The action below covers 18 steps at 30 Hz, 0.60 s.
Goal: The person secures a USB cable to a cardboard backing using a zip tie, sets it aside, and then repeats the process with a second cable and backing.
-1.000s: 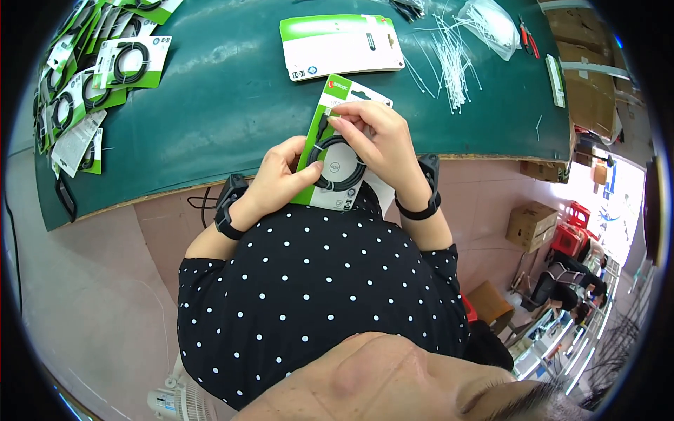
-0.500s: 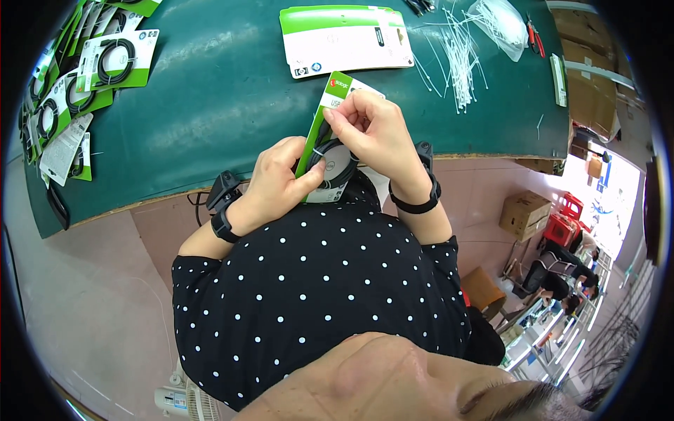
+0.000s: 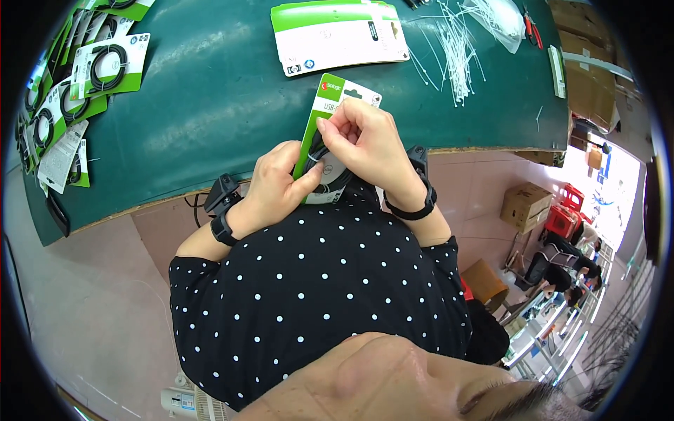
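Observation:
My left hand (image 3: 276, 179) grips the lower left edge of a green and white packaging card (image 3: 327, 105), thumb on its front. A coiled black cable (image 3: 317, 149) lies against the card, with a white cable tie (image 3: 313, 156) around the strands near my left thumb. Over the card's middle, my right hand (image 3: 368, 146) is closed in a pinch. What sits between its fingertips is hidden, and that hand covers part of the coil. The card is held tilted at the table's near edge, in front of my body.
A stack of green and white cards (image 3: 337, 42) lies beyond my hands. Loose white cable ties (image 3: 456, 63), a clear bag of ties (image 3: 497, 24) and red-handled pliers (image 3: 532, 29) are at the far right. Several carded cables (image 3: 109, 67) pile up at the left of the green table (image 3: 203, 91).
The card has turned slightly more toward view, and its upper part shows more. My right hand has shifted a little down and left over the coil. The left hand keeps its grip.

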Each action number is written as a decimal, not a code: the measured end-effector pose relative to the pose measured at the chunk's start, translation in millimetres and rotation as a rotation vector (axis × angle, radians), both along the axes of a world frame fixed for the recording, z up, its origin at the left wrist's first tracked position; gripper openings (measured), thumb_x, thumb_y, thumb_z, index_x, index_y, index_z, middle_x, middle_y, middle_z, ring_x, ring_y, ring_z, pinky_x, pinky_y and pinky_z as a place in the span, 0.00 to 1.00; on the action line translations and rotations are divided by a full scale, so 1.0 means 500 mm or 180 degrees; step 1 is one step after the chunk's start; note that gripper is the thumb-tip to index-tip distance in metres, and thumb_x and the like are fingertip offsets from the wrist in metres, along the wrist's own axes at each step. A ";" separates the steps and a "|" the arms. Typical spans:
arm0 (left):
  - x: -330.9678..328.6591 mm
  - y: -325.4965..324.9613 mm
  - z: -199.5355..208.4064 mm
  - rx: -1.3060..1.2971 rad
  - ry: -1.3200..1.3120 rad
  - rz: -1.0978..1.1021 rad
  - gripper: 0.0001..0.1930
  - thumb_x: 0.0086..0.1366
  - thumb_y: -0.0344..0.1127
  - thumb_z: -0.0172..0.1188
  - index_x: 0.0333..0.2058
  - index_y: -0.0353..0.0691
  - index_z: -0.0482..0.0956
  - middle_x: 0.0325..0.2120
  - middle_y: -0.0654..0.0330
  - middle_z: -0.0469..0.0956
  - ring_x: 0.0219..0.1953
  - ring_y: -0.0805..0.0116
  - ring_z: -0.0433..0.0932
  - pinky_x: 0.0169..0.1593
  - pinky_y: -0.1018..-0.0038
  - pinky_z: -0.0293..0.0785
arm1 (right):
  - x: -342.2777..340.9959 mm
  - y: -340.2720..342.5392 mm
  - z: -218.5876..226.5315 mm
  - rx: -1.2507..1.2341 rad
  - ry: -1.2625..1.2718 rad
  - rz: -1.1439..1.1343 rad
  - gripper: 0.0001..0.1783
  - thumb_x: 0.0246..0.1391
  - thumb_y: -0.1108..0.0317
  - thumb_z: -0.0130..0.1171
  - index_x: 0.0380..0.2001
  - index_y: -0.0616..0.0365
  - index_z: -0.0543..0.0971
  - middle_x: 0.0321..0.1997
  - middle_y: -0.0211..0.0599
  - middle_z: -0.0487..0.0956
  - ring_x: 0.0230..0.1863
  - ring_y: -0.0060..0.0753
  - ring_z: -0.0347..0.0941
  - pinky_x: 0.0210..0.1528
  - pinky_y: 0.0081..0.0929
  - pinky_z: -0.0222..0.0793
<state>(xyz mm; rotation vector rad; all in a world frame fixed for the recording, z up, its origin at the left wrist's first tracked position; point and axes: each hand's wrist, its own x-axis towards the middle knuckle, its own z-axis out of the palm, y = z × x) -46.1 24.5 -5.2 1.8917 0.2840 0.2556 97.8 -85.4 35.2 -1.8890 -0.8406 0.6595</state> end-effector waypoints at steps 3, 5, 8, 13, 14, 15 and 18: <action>0.004 0.003 0.004 0.0082 0.0046 -0.0058 0.10 0.60 0.33 0.60 0.31 0.31 0.72 0.24 0.51 0.72 0.26 0.55 0.74 0.31 0.65 0.69 | 0.003 0.004 0.004 -0.0136 -0.0143 0.0076 0.11 0.55 0.71 0.63 0.22 0.61 0.75 0.19 0.24 0.73 0.19 0.10 0.63 0.20 0.15 0.58; 0.015 0.008 0.015 -0.0479 0.0096 0.0134 0.09 0.62 0.32 0.59 0.35 0.30 0.74 0.28 0.54 0.76 0.30 0.64 0.76 0.34 0.69 0.71 | 0.012 0.004 0.010 0.0137 -0.0251 0.0027 0.09 0.55 0.71 0.63 0.24 0.62 0.75 0.21 0.25 0.74 0.21 0.10 0.64 0.22 0.15 0.59; 0.026 0.017 0.021 -0.1341 0.0072 0.0424 0.10 0.65 0.32 0.58 0.39 0.30 0.75 0.32 0.57 0.79 0.33 0.71 0.77 0.37 0.74 0.73 | 0.040 -0.002 0.014 0.0703 -0.0468 -0.0025 0.07 0.55 0.71 0.63 0.28 0.62 0.77 0.26 0.27 0.76 0.24 0.11 0.66 0.25 0.14 0.62; 0.040 0.035 0.028 -0.2619 -0.0118 0.0831 0.10 0.68 0.31 0.55 0.44 0.31 0.75 0.38 0.61 0.80 0.38 0.78 0.76 0.43 0.79 0.73 | 0.063 -0.034 -0.031 0.1205 -0.0554 -0.0986 0.13 0.54 0.69 0.65 0.39 0.64 0.76 0.34 0.33 0.78 0.29 0.19 0.72 0.31 0.18 0.68; 0.043 0.036 0.029 -0.2672 -0.0160 0.0830 0.10 0.69 0.30 0.55 0.45 0.31 0.75 0.39 0.61 0.79 0.39 0.79 0.76 0.44 0.80 0.73 | 0.049 -0.038 -0.032 0.1019 0.0212 -0.0725 0.13 0.56 0.70 0.63 0.41 0.65 0.75 0.37 0.32 0.78 0.32 0.17 0.72 0.35 0.16 0.68; 0.045 0.036 0.029 -0.2650 -0.0177 0.0828 0.10 0.69 0.30 0.55 0.45 0.31 0.75 0.39 0.61 0.79 0.39 0.79 0.76 0.44 0.80 0.73 | 0.040 -0.040 -0.032 0.0818 0.0969 -0.0444 0.13 0.57 0.71 0.61 0.43 0.66 0.75 0.39 0.31 0.78 0.36 0.15 0.72 0.39 0.14 0.69; 0.048 0.034 0.028 -0.2688 -0.0064 0.0725 0.10 0.68 0.30 0.55 0.44 0.31 0.75 0.38 0.61 0.80 0.39 0.78 0.76 0.45 0.79 0.73 | 0.019 -0.033 -0.030 0.0883 0.1686 -0.0348 0.14 0.58 0.72 0.60 0.46 0.68 0.74 0.41 0.35 0.78 0.39 0.17 0.74 0.41 0.16 0.71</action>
